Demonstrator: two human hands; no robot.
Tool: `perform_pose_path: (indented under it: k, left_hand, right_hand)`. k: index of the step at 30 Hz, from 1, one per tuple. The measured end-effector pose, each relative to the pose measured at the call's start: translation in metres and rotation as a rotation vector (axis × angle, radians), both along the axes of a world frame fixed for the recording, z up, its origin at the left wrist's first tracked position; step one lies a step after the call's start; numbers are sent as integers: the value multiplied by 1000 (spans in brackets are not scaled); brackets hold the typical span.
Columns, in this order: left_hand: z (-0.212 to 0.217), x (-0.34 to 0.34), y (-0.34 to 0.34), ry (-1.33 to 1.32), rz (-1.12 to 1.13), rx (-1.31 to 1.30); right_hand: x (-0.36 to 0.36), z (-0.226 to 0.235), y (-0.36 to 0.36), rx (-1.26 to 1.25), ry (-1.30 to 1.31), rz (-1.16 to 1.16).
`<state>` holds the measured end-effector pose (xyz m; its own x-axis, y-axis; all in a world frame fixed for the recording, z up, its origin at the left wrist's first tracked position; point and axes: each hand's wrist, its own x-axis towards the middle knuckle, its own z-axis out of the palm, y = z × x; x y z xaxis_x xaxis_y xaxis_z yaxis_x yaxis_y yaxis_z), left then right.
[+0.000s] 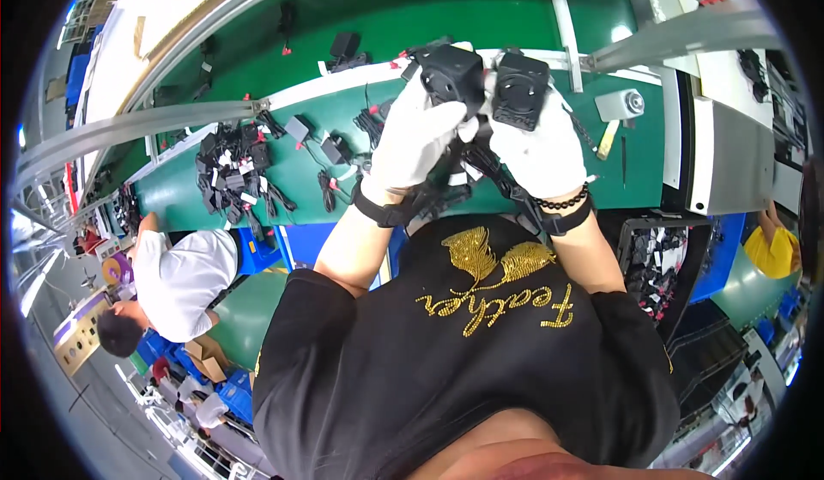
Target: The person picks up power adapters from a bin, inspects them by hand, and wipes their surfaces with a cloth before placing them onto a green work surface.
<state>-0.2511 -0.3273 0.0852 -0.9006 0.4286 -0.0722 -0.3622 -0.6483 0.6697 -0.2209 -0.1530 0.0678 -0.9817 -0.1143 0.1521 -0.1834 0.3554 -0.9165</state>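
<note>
1. The left hand (414, 139) (white-gloved, like its partner) is clamped on a black adapter (455, 75) above the green tabletop (642, 175).
2. The right hand (536, 149) grips a second adapter (521, 89), just beside the first.
3. A cable heap (232, 167) lies leftward.

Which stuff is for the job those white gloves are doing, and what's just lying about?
Probably for the job:
black block in the left hand
second black block in the right hand
heap of corded blocks

Probably just lying about:
pale container
yellowish strip
thin dark stick
</note>
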Motion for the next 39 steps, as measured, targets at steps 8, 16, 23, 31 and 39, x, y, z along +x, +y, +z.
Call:
perform_pose_path:
  k: [8,16,23,31,39]
  left_hand:
    - [13,53,29,330,121,-635]
    - [1,78,34,190,227,-778]
    - [-12,91,21,281,345,-1047]
    - [-6,91,23,396,524,-1151]
    - [-16,90,42,734,610,-1097]
  right_hand:
    - [43,18,8,263,211,-124]
    - [61,-13,17,102,240,-208]
    - [44,-127,56,1013,-59,-387]
    - [48,-25,33,638,559,-357]
    - [57,-4,-13,91,329,-275]
